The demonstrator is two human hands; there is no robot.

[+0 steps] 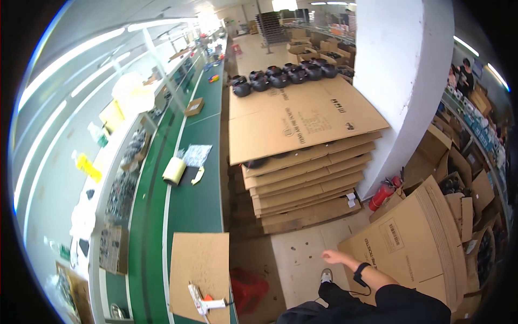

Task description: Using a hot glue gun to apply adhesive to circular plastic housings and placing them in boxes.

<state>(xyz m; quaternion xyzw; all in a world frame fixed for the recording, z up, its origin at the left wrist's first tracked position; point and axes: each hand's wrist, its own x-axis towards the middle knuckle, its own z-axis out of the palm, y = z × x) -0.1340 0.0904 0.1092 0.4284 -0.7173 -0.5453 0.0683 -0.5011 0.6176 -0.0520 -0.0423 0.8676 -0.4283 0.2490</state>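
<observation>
My right hand hangs over the floor, just left of a leaning stack of flat cardboard sheets. A black band circles the wrist. Nothing shows in this hand, but its fingers are small and partly turned away, so their closure is unclear. My left hand is out of view. On the green workbench at the left, a white glue gun lies on a cardboard sheet. Ahead, a big layered stack of cardboard carries a row of black rounded items along its far edge.
A white pillar rises beside the stack, with a red fire extinguisher at its foot. A yellow roll and a small carton sit on the bench. A red object stands below it. Far right, a person is near shelves.
</observation>
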